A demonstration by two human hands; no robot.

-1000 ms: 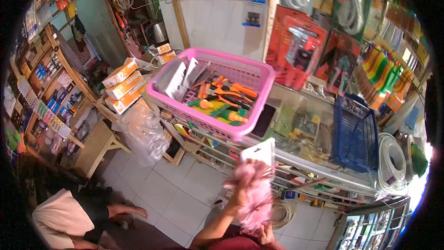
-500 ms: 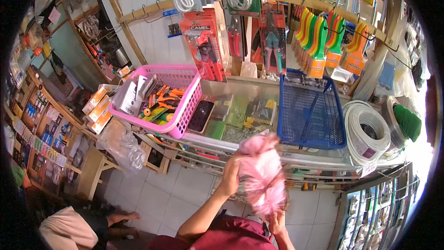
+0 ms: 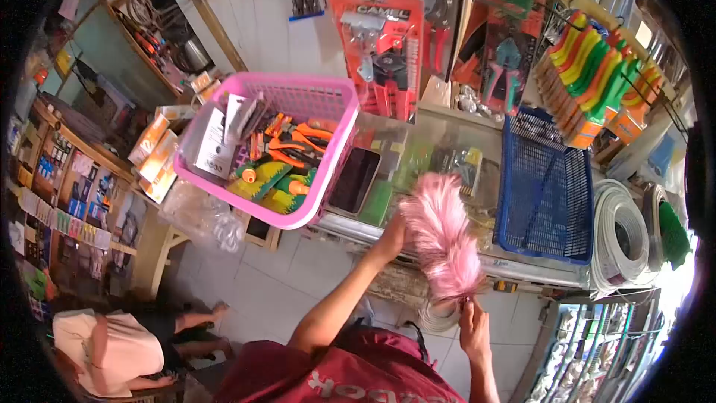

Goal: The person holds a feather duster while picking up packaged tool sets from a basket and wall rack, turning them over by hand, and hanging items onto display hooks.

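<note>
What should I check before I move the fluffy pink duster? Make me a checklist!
1. Right hand holding the duster by its handle end: ok.
2. Left hand gripping the fluff, not just beside it: cannot tell.
3. Phone lying on the counter, apart from the duster: ok.
4. Pink basket upright: ok.
5. Pink basket fully supported underneath: cannot tell.
6. Other person away from the duster: ok.

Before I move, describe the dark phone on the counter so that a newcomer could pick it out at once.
Start at the long glass-topped counter and find the pink basket near its left end. The phone lies flat just to the right of that basket. Its plain dark face and rounded corners set it apart from the green item beside it.
</note>
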